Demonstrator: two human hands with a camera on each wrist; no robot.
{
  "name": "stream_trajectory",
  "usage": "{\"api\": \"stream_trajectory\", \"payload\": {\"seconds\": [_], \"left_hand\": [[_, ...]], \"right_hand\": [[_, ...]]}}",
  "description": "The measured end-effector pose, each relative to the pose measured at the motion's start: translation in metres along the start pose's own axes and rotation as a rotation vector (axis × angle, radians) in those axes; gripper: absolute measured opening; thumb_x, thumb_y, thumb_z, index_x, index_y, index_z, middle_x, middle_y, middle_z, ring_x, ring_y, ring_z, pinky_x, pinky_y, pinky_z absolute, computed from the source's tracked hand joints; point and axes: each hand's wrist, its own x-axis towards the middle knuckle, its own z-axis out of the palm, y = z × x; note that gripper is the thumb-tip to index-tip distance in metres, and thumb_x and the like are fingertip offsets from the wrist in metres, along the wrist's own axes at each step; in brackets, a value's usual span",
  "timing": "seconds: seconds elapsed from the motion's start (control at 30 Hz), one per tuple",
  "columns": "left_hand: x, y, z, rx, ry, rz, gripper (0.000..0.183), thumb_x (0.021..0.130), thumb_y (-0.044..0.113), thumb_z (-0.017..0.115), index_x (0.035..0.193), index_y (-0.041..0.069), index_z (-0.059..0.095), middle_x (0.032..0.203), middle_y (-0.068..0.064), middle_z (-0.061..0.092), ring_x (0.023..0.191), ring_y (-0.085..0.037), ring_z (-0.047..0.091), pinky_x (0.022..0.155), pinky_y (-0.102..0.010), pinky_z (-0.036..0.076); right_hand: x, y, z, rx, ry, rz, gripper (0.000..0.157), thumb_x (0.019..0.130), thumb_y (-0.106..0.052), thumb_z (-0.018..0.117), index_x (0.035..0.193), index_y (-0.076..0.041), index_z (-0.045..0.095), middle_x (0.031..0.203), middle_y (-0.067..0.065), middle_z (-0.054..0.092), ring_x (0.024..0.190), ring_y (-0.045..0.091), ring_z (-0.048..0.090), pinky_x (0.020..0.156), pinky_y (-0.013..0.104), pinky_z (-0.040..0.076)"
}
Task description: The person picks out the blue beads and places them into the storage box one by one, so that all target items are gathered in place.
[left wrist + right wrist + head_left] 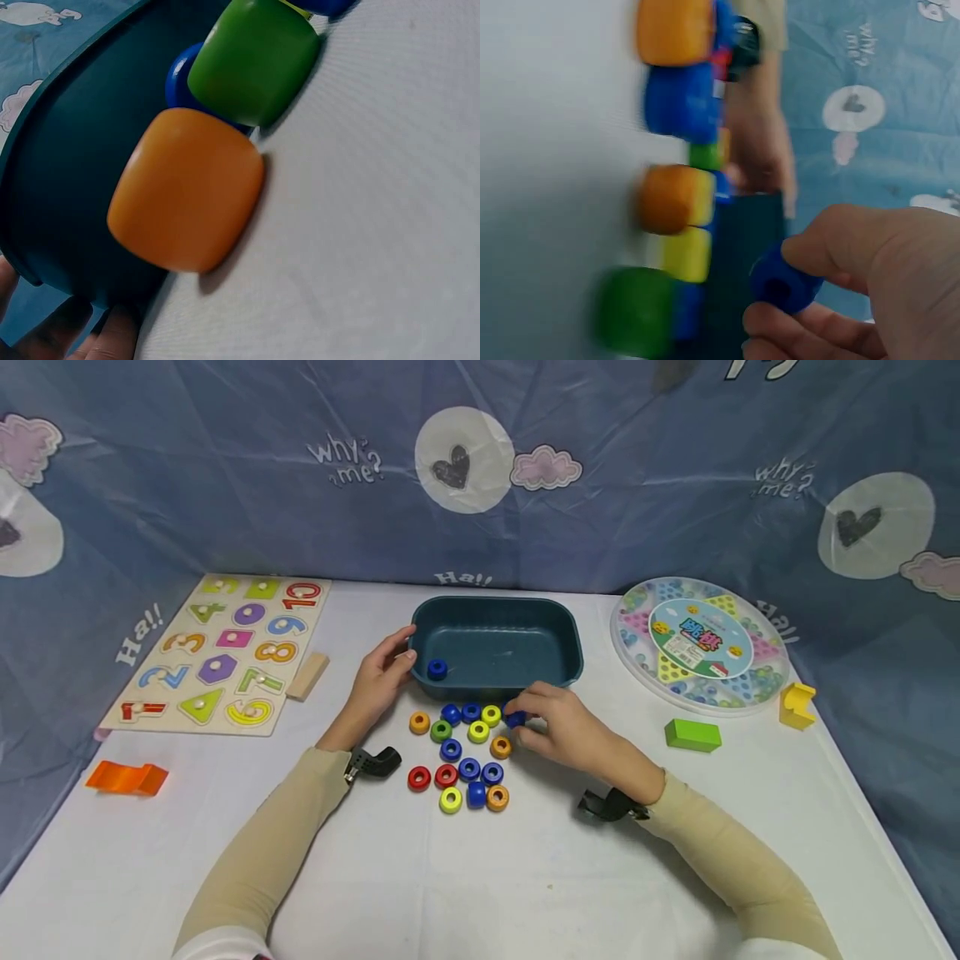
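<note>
A dark teal plastic tub [495, 687] stands at the back middle of the table, with one blue bead [437, 669] inside. At its left end my left hand [378, 685] holds the rim and wall, fingers [112, 341] against the outside. My right hand [562, 727] pinches a blue bead [784, 281] between thumb and fingers, close by the tub's front right edge. Loose beads with holes through them lie in front of the tub, among them an orange bead [187, 191], a green bead [255, 64], a red bead [419, 778] and a yellow bead [451, 800].
A wooden number puzzle board [217, 668] lies at left, beside a wooden block [307, 677] and an orange curved piece [127, 778]. To the right are a round boxed game [701, 639], a green block [692, 735] and a yellow notched block [797, 706]. A printed curtain [300, 527] hangs behind.
</note>
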Motion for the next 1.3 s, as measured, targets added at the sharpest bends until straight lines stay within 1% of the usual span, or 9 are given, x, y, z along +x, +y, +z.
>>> {"api": "stream_trajectory", "payload": {"seconds": [0.13,0.2,0.27,0.47,0.63,0.73,0.83,0.93,1.3], "left_hand": [[0.000,-0.004,0.000,0.001,0.009,0.008,0.046,0.102,0.020,0.049,0.148,0.016,0.043,0.148,-0.017,0.043,0.125,-0.034,0.051,0.085,-0.011,0.053],[-0.001,-0.004,0.001,0.005,0.010,0.013,0.046,0.102,0.021,0.049,0.147,0.016,0.043,0.148,-0.017,0.043,0.125,-0.034,0.051,0.086,-0.012,0.053],[-0.001,-0.004,0.001,0.009,0.011,0.012,0.046,0.102,0.022,0.049,0.147,0.017,0.043,0.148,-0.017,0.043,0.125,-0.033,0.051,0.086,-0.013,0.053],[-0.002,-0.001,-0.002,-0.010,0.008,-0.008,0.046,0.103,0.017,0.048,0.148,0.015,0.042,0.149,-0.019,0.042,0.126,-0.035,0.050,0.083,-0.010,0.052],[-0.010,0.019,0.000,0.001,-0.006,-0.012,0.047,0.102,0.013,0.047,0.148,0.006,0.039,0.148,-0.025,0.041,0.126,-0.039,0.049,0.082,-0.010,0.052],[-0.012,0.027,0.001,0.014,-0.009,-0.014,0.047,0.102,0.014,0.047,0.148,0.005,0.039,0.148,-0.024,0.041,0.126,-0.037,0.050,0.085,-0.011,0.052],[-0.012,0.029,0.001,0.004,-0.015,-0.012,0.048,0.102,0.014,0.048,0.148,0.006,0.039,0.148,-0.022,0.041,0.127,-0.037,0.050,0.086,-0.012,0.052],[-0.010,0.028,0.001,-0.006,-0.020,-0.005,0.048,0.102,0.014,0.048,0.148,0.006,0.039,0.148,-0.022,0.041,0.128,-0.039,0.049,0.086,-0.012,0.052],[-0.012,0.029,0.000,-0.018,-0.028,-0.015,0.048,0.102,0.015,0.047,0.149,0.007,0.039,0.148,-0.023,0.041,0.127,-0.040,0.049,0.085,-0.012,0.053]], "right_hand": [[0.019,-0.001,-0.013,0.027,0.082,-0.055,0.020,0.082,-0.007,0.070,0.102,-0.005,0.073,0.100,0.009,0.067,0.081,0.018,0.062,0.065,0.032,0.056],[0.032,0.000,-0.017,0.022,0.102,-0.048,0.019,0.081,-0.006,0.070,0.100,-0.006,0.073,0.098,0.010,0.068,0.079,0.020,0.062,0.065,0.034,0.056],[0.045,0.003,-0.018,0.010,0.096,-0.017,0.018,0.081,-0.007,0.070,0.099,-0.006,0.073,0.095,0.009,0.068,0.077,0.020,0.061,0.067,0.033,0.056],[0.087,0.017,-0.007,0.008,0.007,0.104,0.016,0.083,-0.009,0.071,0.099,-0.007,0.072,0.087,0.009,0.065,0.073,0.018,0.056,0.066,0.030,0.050],[0.116,0.029,0.011,0.008,-0.107,0.180,0.011,0.083,-0.009,0.072,0.094,-0.007,0.071,0.090,0.008,0.069,0.075,0.018,0.060,0.071,0.031,0.052],[0.129,0.034,0.020,-0.013,-0.167,0.225,0.010,0.083,-0.011,0.073,0.092,-0.007,0.070,0.089,0.007,0.070,0.077,0.018,0.060,0.074,0.032,0.052],[0.139,0.038,0.027,-0.026,-0.197,0.270,0.010,0.082,-0.009,0.073,0.092,-0.006,0.070,0.091,0.008,0.070,0.080,0.019,0.059,0.077,0.034,0.051],[0.144,0.039,0.032,-0.026,-0.200,0.297,0.012,0.082,-0.005,0.072,0.093,-0.006,0.070,0.094,0.009,0.071,0.085,0.020,0.062,0.081,0.034,0.053],[0.143,0.040,0.035,0.020,-0.178,0.331,0.016,0.081,-0.003,0.072,0.096,-0.005,0.067,0.099,0.009,0.071,0.092,0.020,0.065,0.084,0.032,0.055]]}}
